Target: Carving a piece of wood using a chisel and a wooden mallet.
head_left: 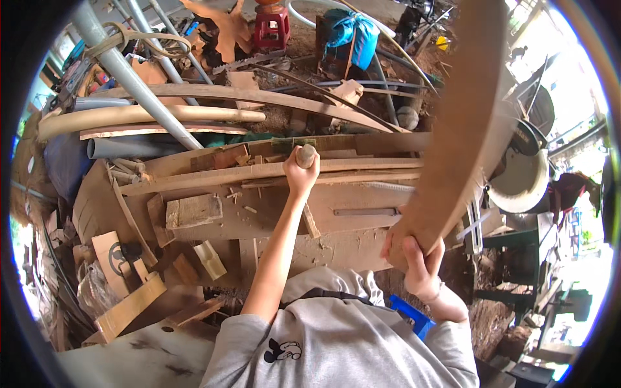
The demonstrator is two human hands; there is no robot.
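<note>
My left hand [299, 178] is closed round a wooden handle with a rounded end [306, 155], above the middle of the workbench [272, 220]. What the handle belongs to is hidden under my fist. At the right, my right hand [422, 268] grips the lower end of a long, broad wooden board [459, 129]. The board rises past the top of the picture, slightly curved, and its fingers-side edge rests within my grasp. Beneath my left hand, a long curved wooden strip [252, 172] lies across the bench. A flat ruler-like bar [367, 212] lies between my hands.
Wood blocks [194, 211] and offcuts [209, 260] lie at the left. Metal poles [139, 81] slant over the far left, near a grey pipe [136, 149]. Beyond stand a blue bundle [352, 39] and a red stool [272, 27]. A round fan-like thing [517, 178] is at the right.
</note>
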